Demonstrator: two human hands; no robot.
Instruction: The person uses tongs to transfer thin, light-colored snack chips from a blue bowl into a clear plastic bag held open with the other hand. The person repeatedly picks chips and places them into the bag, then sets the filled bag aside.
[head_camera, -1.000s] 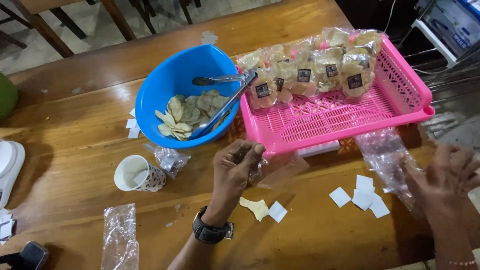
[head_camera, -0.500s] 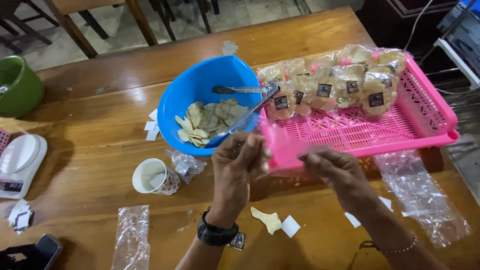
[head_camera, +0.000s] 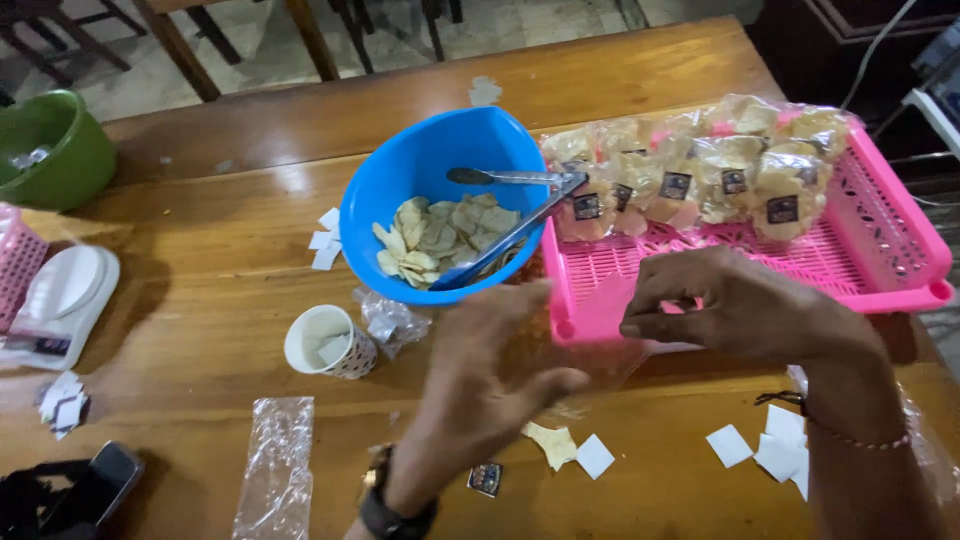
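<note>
Wood fills the view: a long brown wooden bench (head_camera: 230, 260) with a glossy top, and beyond its far edge a pale floor with dark chair legs (head_camera: 320, 40). On the bench stand a round blue plastic bowl (head_camera: 400, 180) holding pale chips and metal tongs (head_camera: 510, 225), a pink slotted plastic tray (head_camera: 880, 250) with a row of filled clear bags of chips (head_camera: 700, 170) along its far side, a small white paper cup (head_camera: 325, 343), a green bowl (head_camera: 60, 150) at the far left, a white kitchen scale (head_camera: 60, 295), a flat empty plastic bag (head_camera: 275, 470) and scattered small white paper squares (head_camera: 770, 450).

Both hands hover above the near edge of the bench, just in front of the tray. The left hand (head_camera: 490, 380), a watch at its wrist, is raised with fingers spread and curled. The right hand (head_camera: 730, 305), a thin bracelet at its wrist, has fingers bent inward, thumb meeting fingertips. Between them hangs a thin clear plastic bag (head_camera: 590, 345), blurred; both hands appear to pinch it, though the exact hold is hard to make out.
</note>
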